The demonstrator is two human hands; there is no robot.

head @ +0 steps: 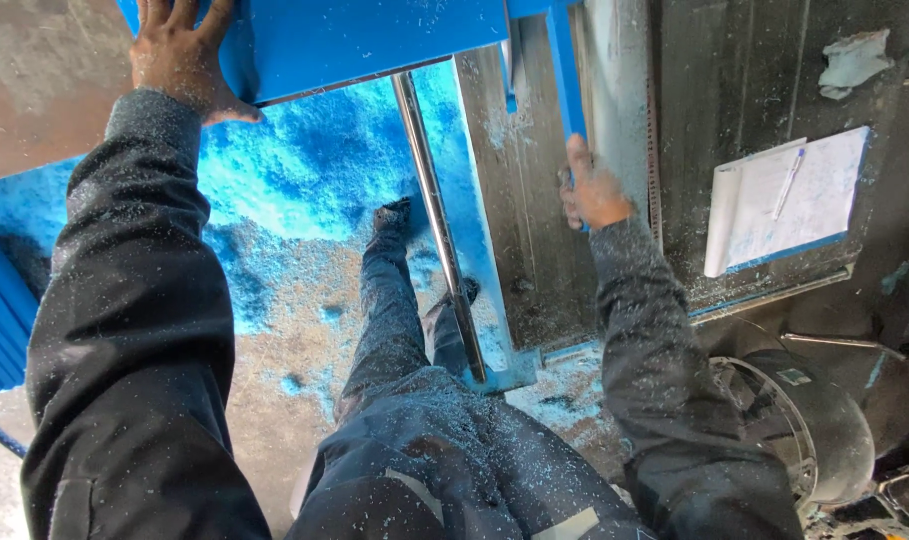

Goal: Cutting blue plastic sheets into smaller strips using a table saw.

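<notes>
Currently logged: my left hand [179, 60] flat, fingers open on blue panel [374, 35]; right hand [594, 195], fingers closed around blue strip [566, 80] on table [534, 250]. Next: steady pressure.

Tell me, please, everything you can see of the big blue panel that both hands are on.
The blue panel is a flat, smooth board, plastic or foam by its look, lying at the top of the view and cut off by the picture's edge. Fine blue dust speckles its face. The left hand presses flat on its near left corner; the right hand grips a narrow blue strip at its right edge, beside the grey machine table. Blue shavings cover the floor beneath.
</notes>
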